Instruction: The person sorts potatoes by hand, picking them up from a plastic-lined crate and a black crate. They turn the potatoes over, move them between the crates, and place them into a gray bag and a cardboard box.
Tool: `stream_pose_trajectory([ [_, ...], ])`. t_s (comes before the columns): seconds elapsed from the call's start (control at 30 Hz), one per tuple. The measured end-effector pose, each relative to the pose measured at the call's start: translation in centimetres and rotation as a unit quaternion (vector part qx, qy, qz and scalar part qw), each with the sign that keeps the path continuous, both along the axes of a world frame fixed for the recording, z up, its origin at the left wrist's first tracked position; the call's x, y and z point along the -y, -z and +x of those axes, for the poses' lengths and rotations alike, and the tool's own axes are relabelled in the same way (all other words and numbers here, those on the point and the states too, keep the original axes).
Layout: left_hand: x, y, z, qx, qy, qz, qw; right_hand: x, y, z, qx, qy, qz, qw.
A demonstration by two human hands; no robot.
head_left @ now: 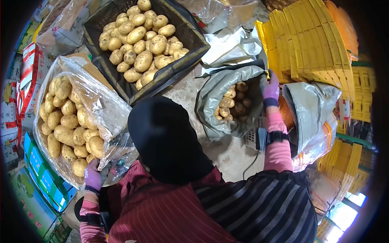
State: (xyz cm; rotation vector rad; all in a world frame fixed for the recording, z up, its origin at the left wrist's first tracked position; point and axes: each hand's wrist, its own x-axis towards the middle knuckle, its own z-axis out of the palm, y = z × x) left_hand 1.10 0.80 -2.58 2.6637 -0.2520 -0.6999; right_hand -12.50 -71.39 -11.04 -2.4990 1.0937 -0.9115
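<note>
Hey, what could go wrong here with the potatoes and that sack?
The grey sack seems held open only by the right hand at its rim; if that slips, it may slump and spill potatoes. The thin plastic liner at the left hand is heaped full and could tear.

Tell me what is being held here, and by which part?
The left grip clutches the clear potato bag at its lower edge. The right grip holds the grey sack by its open rim.
</note>
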Motion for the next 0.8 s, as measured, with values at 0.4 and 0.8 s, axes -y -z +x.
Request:
stream_pose_trajectory([
  [0.4,-0.9,0.0,0.0,0.043,0.051,0.043,0.997,-16.2,-0.1,-7.6,-0.534,-0.343,0.116,0.764],
  [0.8,0.3,-2.1,-0.4,0.019,0.045,0.066,0.997,-7.0,11.3,3.9,-0.187,-0.242,0.364,0.88],
])
